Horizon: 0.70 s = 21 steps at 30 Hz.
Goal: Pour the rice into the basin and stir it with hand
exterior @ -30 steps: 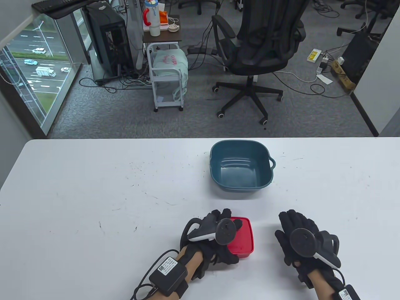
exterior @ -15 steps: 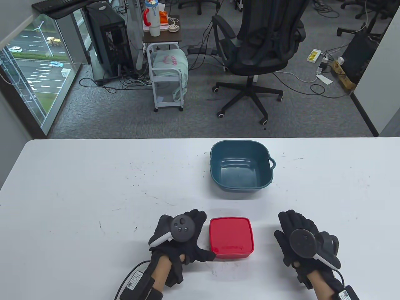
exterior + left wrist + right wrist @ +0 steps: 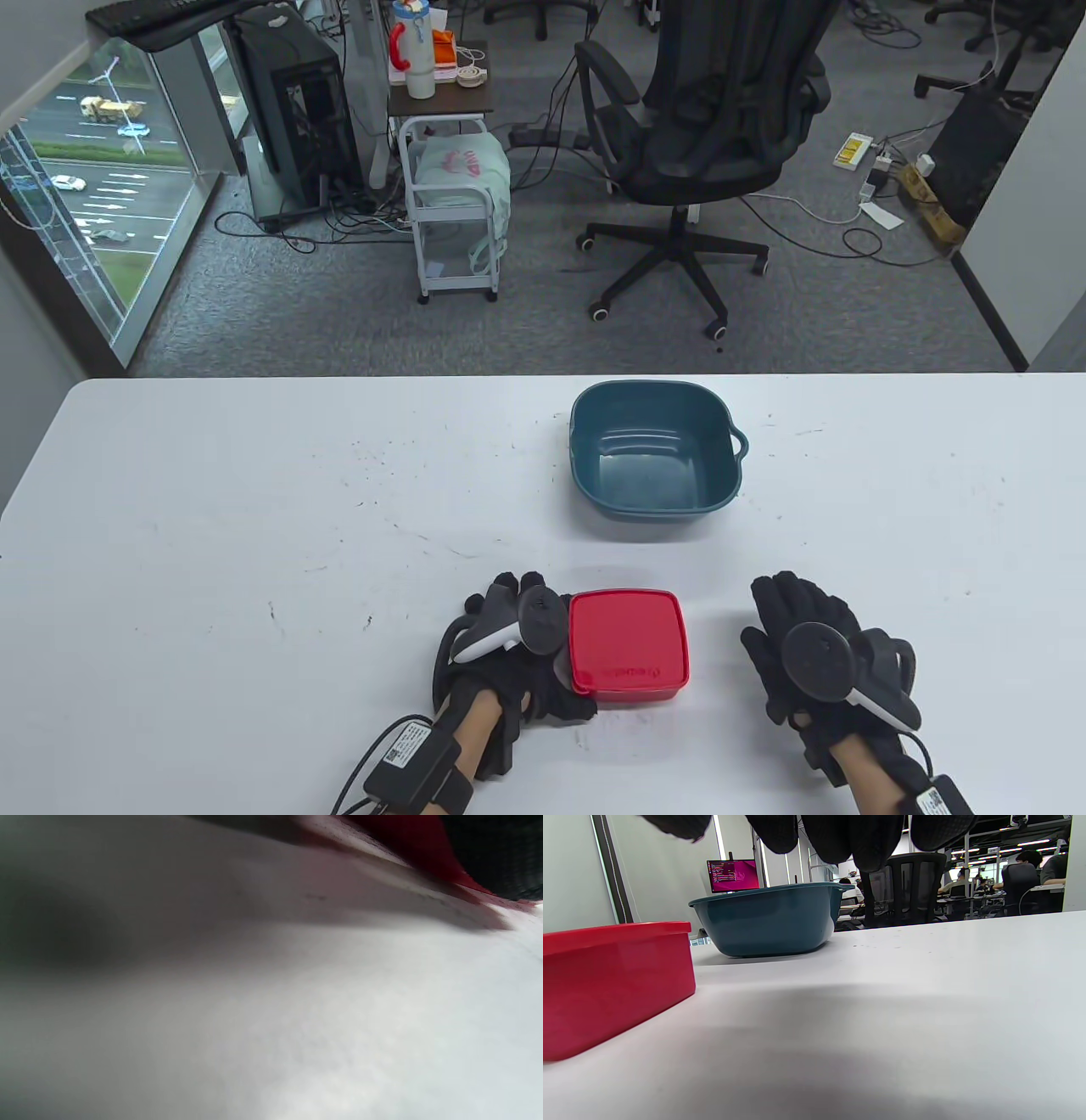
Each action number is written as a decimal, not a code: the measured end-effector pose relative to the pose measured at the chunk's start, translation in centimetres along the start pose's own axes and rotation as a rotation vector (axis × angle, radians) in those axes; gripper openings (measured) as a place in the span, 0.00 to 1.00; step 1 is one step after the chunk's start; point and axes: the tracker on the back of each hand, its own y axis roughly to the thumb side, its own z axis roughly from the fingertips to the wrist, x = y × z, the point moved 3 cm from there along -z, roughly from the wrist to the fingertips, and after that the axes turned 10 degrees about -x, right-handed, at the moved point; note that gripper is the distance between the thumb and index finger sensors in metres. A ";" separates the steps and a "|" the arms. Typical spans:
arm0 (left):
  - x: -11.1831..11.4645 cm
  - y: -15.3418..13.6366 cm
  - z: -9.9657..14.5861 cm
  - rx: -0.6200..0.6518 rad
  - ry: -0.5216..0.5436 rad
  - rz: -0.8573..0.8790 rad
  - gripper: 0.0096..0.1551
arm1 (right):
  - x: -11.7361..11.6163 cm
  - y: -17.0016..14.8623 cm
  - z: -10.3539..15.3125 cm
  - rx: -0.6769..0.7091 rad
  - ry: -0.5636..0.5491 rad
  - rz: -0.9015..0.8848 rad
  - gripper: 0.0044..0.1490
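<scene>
Table view shows a white table marked with fine dark scuffs, its far edge meeting grey carpet. The left hand lies against the left side of a red lidded box; its fingers point away from the person just beside the box's left edge, and whether they curl round the box or only lean on it cannot be told, as the tracker covers them. The thumb side reaches under the box's near left corner. The right hand rests palm down on the table, well apart from the box on its right, fingers straight and slightly spread, holding nothing. Beyond the fingertips of both hands, nearer the table's far edge, stands a teal basin, apart from the box, with a small handle on its right side. In the right wrist view the gloved fingertips hang from the top edge, with the basin straight ahead of them and the box to their left, lid on. The left wrist view is blurred, showing table surface and a red edge at top right. Past the table are a black office chair, a white trolley, a computer tower, floor cables and a window onto a road at the left
</scene>
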 end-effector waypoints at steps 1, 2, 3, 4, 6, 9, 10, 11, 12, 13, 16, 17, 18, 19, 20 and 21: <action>0.0 0.0 0.0 0.000 -0.003 0.006 0.83 | 0.1 0.3 0.1 0.007 -0.003 -0.003 0.43; 0.1 -0.1 0.0 0.001 -0.007 0.008 0.83 | 0.4 1.0 0.2 0.026 -0.010 -0.016 0.43; 0.1 -0.1 0.0 0.000 -0.008 0.007 0.82 | 0.6 1.6 0.4 0.043 -0.017 -0.029 0.43; 0.1 -0.1 0.0 0.000 -0.009 0.007 0.82 | 0.9 2.6 0.5 0.072 -0.023 -0.053 0.43; 0.1 -0.1 0.0 -0.001 -0.014 0.006 0.82 | 1.0 4.8 0.6 0.131 -0.023 -0.081 0.44; 0.1 -0.1 0.2 -0.003 -0.017 0.006 0.83 | -0.1 9.5 0.5 0.218 0.066 -0.038 0.45; 0.1 -0.1 0.2 -0.003 -0.017 0.007 0.82 | -0.6 10.8 0.5 0.237 0.088 -0.018 0.46; 0.1 -0.1 0.2 -0.003 -0.019 0.006 0.82 | -1.4 12.5 0.6 0.251 0.119 0.013 0.47; 0.1 -0.1 0.2 -0.003 -0.020 0.006 0.82 | -2.0 13.6 0.6 0.255 0.138 0.028 0.47; 0.1 -0.1 0.2 -0.003 -0.021 0.006 0.82 | -2.8 14.8 0.6 0.253 0.161 0.046 0.48; 0.4 -0.1 0.2 -0.007 -0.034 -0.005 0.82 | -4.9 17.0 0.4 0.242 0.240 0.128 0.50; 0.4 -0.1 0.2 -0.010 -0.038 -0.007 0.82 | -5.2 17.3 0.5 0.241 0.242 0.154 0.51; 0.4 -0.1 0.2 -0.011 -0.039 -0.007 0.82 | -5.2 17.8 0.7 0.246 0.207 0.205 0.52; 0.4 -0.1 0.2 -0.011 -0.039 -0.007 0.82 | -5.2 18.2 0.8 0.260 0.176 0.247 0.52; 0.4 -0.1 0.2 -0.011 -0.039 -0.006 0.82 | -5.3 18.5 0.9 0.276 0.149 0.277 0.52; 0.4 -0.1 0.2 -0.012 -0.040 -0.007 0.82 | -5.3 18.7 1.0 0.283 0.132 0.299 0.51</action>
